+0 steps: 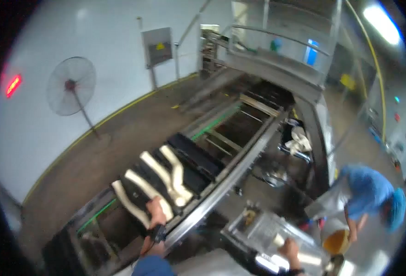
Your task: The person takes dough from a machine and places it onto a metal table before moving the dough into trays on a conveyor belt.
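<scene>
Several long, pale, rope-like strips, apparently dough, lie side by side on black trays (196, 156) on the conveyor line. My left hand (156, 212), with a dark band at its wrist, is at the lower part of one pale strip (141, 184); its fingers look closed on the strip's edge, though blur softens them. Left of that hand lies another strip (128, 202). Over a metal tray (269, 230) on the right, my right hand (289, 250) is closed around a pale piece (278, 239), whose end sticks out beyond the fingers.
A metal rail (230, 181) edges the conveyor. On the right, a person in blue (368, 186) bends over a bucket (335, 237) with orange-brown contents. A pale cloth (298, 141) lies in a dark bin beyond the rail. A standing fan (71, 85) is by the wall.
</scene>
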{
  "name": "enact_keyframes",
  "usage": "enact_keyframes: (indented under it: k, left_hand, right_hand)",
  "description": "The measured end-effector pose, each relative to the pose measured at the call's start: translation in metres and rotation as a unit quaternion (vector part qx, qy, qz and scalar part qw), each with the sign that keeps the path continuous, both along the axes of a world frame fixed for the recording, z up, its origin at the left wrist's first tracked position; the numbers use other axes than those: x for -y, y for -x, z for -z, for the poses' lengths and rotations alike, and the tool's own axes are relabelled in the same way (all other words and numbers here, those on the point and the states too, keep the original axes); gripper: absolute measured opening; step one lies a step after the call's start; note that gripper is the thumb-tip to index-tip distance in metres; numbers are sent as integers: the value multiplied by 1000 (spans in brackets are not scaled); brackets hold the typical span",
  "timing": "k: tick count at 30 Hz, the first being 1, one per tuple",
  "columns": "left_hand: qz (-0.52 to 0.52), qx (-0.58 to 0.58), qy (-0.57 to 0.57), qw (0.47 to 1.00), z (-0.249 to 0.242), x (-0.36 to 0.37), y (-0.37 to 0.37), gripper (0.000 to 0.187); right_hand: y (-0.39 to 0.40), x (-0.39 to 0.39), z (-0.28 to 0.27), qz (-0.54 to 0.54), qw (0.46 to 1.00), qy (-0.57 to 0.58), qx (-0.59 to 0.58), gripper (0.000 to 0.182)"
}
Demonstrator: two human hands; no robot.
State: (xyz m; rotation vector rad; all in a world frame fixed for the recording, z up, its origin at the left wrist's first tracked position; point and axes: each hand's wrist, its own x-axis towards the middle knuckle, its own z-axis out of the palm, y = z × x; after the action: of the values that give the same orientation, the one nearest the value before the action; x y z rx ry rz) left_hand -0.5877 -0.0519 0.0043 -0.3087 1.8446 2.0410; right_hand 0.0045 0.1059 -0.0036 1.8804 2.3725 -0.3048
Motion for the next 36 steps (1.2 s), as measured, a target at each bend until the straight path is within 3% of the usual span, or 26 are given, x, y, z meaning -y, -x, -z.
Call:
enact_keyframes:
  k: [1,2,3,5,8,9,11,12,13,14,15,16,17,18,19,21,22,24,25,27,29,30,31,33,35,36]
  left_hand:
    - [24,-49,-36,998,10,2,1,48]
    - [33,-146,175,973,-13,-8,-15,56]
    - [31,-240,370,897,-39,-6,-33,66]
    - [70,-466,360,805,-69,-9,-64,73]
    - [236,-412,149,868,-58,-23,-51,77]
    - [238,-442,263,824,-68,-27,-58,80]
    - [281,-304,318,853,-104,-24,-60,82]
    - [264,-326,349,838,-86,-23,-45,82]
    - [299,-246,328,862,-89,-16,-31,75]
    - [237,-394,327,826,-32,-7,-1,68]
    - [240,-201,119,942,-67,1,-9,65]
    - [248,-127,64,958,-56,10,7,61]
    - [270,-6,-112,956,-28,27,31,58]
    - [187,24,-228,955,-78,31,-1,58]
    - [155,1,-222,963,-72,31,6,62]
    - [119,-174,9,978,-87,37,-4,68]
    - [113,-172,11,979,-54,38,9,68]
    - [44,-174,268,947,35,38,56,60]
    - [44,-174,269,946,35,56,70,60]
    - [144,-44,113,982,31,79,83,45]
    - [7,-71,63,995,-23,80,32,33]
    - [2,-127,84,988,9,95,48,35]
    - [-4,-162,162,973,-18,109,29,33]
    - [81,-298,192,931,-68,129,1,35]
    - [-60,-503,467,725,-46,161,9,41]
    - [-75,-405,485,771,-19,184,21,44]
  right_hand:
    - [16,-14,-43,-5,994,78,-72,48]
    - [38,-19,-87,-27,979,44,-196,45]
    - [65,-17,-125,-58,947,1,-317,43]
    - [100,-25,-194,-56,858,81,-505,40]
    - [146,-16,-258,-24,778,102,-620,36]
    - [172,-2,-285,19,746,96,-658,35]
    - [199,-13,-280,-17,691,166,-703,45]
    - [214,-13,-282,-56,624,236,-743,57]
    - [228,-12,-284,-91,553,312,-767,69]
    - [239,-7,-282,-112,526,335,-773,76]
    - [249,-3,-280,-129,497,363,-778,84]
    - [256,1,-276,-154,485,373,-776,93]
    - [259,1,-271,-187,486,376,-766,92]
    - [260,6,-265,-184,495,387,-756,90]
    - [261,8,-262,-190,503,390,-747,88]
    - [258,9,-246,-194,507,398,-739,81]
    - [254,8,-236,-181,527,407,-724,77]
    - [244,6,-218,-155,561,396,-710,65]
    - [235,4,-208,-154,561,396,-711,65]
    - [210,-1,-180,-92,604,390,-689,57]
    - [185,-1,-163,-38,636,372,-675,47]
    - [172,-1,-154,-30,636,357,-683,42]
    - [165,4,-159,17,678,333,-655,39]
    - [140,-3,-134,41,669,316,-672,37]
    - [118,-4,-122,55,680,292,-670,35]
    - [107,-5,-116,68,694,274,-663,34]
